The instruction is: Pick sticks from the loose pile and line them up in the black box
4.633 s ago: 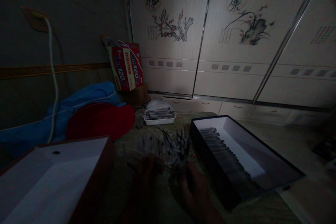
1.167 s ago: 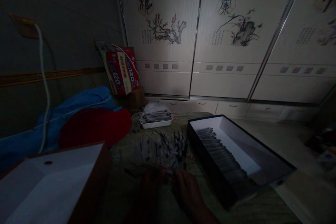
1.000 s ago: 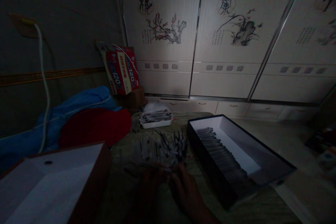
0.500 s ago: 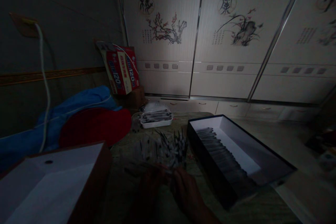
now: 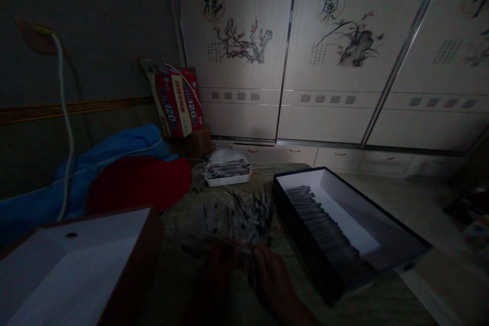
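Note:
My left hand [image 5: 219, 265] is low at the centre of the table, dark, its fingers closed around something thin. Close to its right, my right hand [image 5: 269, 270] has its fingers bent together on a thin pen-like piece [image 5: 242, 248] that spans the gap between the hands. Just beyond them lies a loose heap of pen-like pieces [image 5: 246, 216], clear with dark ends. A dark box [image 5: 305, 249] with a pale inside stands at the right and holds a row of similar pieces [image 5: 321, 221]. Dim light hides the finger details.
An open brown box [image 5: 133, 265] with a pale inside stands at the left, near a red round item [image 5: 141, 183] and blue cloth [image 5: 114, 150]. A white tray [image 5: 228, 180] of thin pieces is at the table's back. Behind are a red carton [image 5: 179, 104] and wardrobe doors [image 5: 237, 117].
My right hand has shifted very slightly, still close to my left hand. The boxes, tray and heap look the same.

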`<action>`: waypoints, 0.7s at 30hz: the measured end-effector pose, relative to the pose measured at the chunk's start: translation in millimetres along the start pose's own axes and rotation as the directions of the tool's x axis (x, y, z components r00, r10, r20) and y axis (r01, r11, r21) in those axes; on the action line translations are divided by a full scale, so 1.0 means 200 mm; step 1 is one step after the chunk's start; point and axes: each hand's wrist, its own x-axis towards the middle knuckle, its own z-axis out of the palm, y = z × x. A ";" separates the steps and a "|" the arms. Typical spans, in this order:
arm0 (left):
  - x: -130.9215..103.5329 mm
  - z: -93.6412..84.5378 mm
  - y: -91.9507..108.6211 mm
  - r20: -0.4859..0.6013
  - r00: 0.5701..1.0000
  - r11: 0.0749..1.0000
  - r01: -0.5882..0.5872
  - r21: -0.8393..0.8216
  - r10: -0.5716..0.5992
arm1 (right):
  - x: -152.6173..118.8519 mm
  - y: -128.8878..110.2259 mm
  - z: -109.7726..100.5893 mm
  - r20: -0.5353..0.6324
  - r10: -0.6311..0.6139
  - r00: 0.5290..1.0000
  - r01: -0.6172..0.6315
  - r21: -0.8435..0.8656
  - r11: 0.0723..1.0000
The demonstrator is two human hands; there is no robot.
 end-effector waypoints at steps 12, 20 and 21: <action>0.02 -0.02 -0.03 0.003 1.000 1.000 0.006 0.021 -0.006 | -0.01 0.04 0.03 0.035 -0.041 0.999 0.043 -0.048 0.998; 0.03 -0.01 -0.07 0.037 0.997 0.993 -0.064 0.099 0.060 | -0.01 0.01 -0.01 -0.037 -0.163 0.986 0.157 -0.131 0.979; 0.03 -0.01 -0.09 0.034 0.997 0.989 -0.079 0.125 0.076 | -0.01 0.01 -0.01 -0.010 -0.203 0.979 0.200 -0.139 0.970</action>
